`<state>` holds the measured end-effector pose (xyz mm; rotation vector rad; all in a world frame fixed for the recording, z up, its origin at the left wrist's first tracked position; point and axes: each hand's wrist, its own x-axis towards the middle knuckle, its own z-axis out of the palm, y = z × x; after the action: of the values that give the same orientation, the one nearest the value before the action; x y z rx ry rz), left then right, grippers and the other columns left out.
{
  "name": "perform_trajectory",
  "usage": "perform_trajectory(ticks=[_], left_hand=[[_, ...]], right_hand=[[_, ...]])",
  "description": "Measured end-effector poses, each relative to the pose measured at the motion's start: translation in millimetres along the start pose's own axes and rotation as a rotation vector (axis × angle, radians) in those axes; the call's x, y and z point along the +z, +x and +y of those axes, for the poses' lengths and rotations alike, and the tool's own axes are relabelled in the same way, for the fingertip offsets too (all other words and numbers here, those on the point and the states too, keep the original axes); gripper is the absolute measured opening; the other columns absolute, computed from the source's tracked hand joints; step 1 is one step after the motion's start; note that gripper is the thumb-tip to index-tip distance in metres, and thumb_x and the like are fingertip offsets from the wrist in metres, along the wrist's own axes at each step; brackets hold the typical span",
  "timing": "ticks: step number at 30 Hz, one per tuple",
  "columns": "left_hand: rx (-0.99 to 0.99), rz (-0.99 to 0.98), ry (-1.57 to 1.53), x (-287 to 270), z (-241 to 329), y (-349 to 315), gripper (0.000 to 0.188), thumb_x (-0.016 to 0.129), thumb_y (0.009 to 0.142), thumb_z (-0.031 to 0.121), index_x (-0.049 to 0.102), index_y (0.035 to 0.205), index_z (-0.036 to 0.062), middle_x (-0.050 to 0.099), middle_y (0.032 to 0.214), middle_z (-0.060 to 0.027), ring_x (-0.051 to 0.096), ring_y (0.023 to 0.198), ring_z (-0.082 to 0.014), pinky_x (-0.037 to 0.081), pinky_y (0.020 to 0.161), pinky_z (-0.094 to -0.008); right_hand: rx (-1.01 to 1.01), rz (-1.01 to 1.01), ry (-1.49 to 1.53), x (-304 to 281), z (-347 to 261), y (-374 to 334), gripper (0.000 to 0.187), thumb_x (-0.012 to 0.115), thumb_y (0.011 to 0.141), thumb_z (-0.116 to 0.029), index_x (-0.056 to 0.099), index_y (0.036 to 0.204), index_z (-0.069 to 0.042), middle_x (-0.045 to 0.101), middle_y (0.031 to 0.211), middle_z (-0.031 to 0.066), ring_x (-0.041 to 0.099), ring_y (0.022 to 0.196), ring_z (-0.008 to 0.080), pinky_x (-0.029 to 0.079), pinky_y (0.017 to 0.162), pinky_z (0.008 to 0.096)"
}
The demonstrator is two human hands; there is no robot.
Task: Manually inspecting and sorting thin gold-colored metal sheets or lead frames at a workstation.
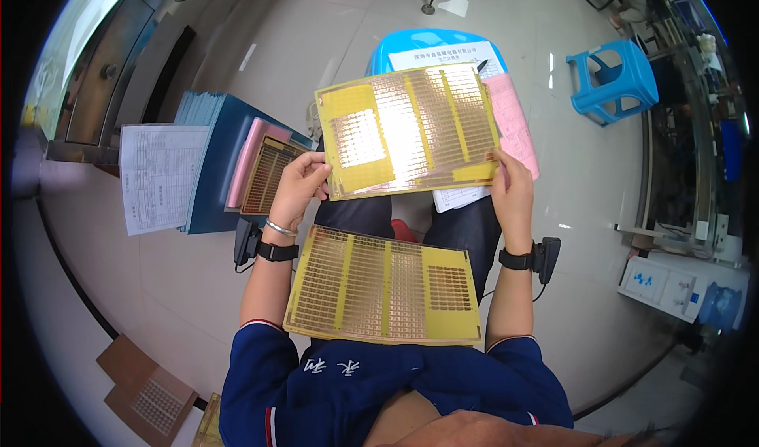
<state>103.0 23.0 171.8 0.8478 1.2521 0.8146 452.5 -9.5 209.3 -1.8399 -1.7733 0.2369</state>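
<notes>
Between my two hands a yellow circuit board panel with rows of copper patterns is held up, tilted, with bright light glaring off its left half. My left hand pinches its near left corner. At the near right corner, my right hand grips the edge with thumb and fingers. A second, similar circuit board panel lies across my lap, between my forearms. Beyond the held panel stands a blue stool with printed paper sheets, a black pen and a pink sheet on it.
To my left, another board and a pink pad rest on a dark blue surface, beside a printed form. Another blue stool stands at the far right. A white water dispenser is on the right; brown sheets lie lower left.
</notes>
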Motion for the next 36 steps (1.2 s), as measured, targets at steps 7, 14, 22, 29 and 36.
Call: perform_trajectory(ticks=[7,14,22,29,36], left_hand=[[0.019,0.01,-0.043,-2,-2,-5,0.024,0.053,0.091,0.013,0.058,0.11,0.0004,0.062,0.079,0.0007,0.055,0.059,-0.0021,0.043,0.051,-0.0134],[0.247,0.194,0.07,-7,0,-20,0.024,0.05,0.093,0.014,0.059,0.108,-0.0014,0.062,0.09,-0.0022,0.056,0.08,-0.0066,0.046,0.069,-0.0209],[0.324,0.114,-0.074,0,19,-47,0.021,0.056,0.09,0.014,0.06,0.103,-0.0025,0.064,0.092,-0.0042,0.058,0.082,-0.0085,0.047,0.073,-0.0225],[0.349,0.027,-0.142,2,24,-53,0.019,0.057,0.089,0.011,0.059,0.104,-0.0011,0.063,0.094,-0.0038,0.059,0.085,-0.0089,0.048,0.075,-0.0234],[0.349,0.036,-0.161,-1,20,-52,0.019,0.057,0.089,0.011,0.059,0.103,-0.0014,0.063,0.094,-0.0044,0.058,0.086,-0.0094,0.048,0.076,-0.0241]], right_hand=[[0.438,-0.018,0.773,-11,2,1,0.035,0.048,0.095,-0.019,0.052,0.122,0.001,0.06,0.099,0.005,0.054,0.082,0.0088,0.044,0.074,0.023],[0.436,-0.096,0.914,1,-2,-19,0.034,0.046,0.096,-0.017,0.051,0.12,0.006,0.058,0.114,0.0106,0.055,0.101,0.0139,0.042,0.088,0.0259],[0.476,-0.047,1.015,-7,-2,-27,0.031,0.042,0.096,-0.013,0.05,0.12,0.006,0.058,0.114,0.0119,0.056,0.1,0.0144,0.045,0.086,0.0255],[0.464,-0.017,1.056,-14,-2,-31,0.032,0.042,0.096,-0.014,0.05,0.12,0.006,0.059,0.111,0.0108,0.057,0.097,0.0139,0.046,0.082,0.0245],[0.42,-0.017,1.152,-18,1,-35,0.033,0.044,0.096,-0.016,0.051,0.119,0.006,0.06,0.109,0.0105,0.059,0.095,0.0133,0.047,0.08,0.0241]])
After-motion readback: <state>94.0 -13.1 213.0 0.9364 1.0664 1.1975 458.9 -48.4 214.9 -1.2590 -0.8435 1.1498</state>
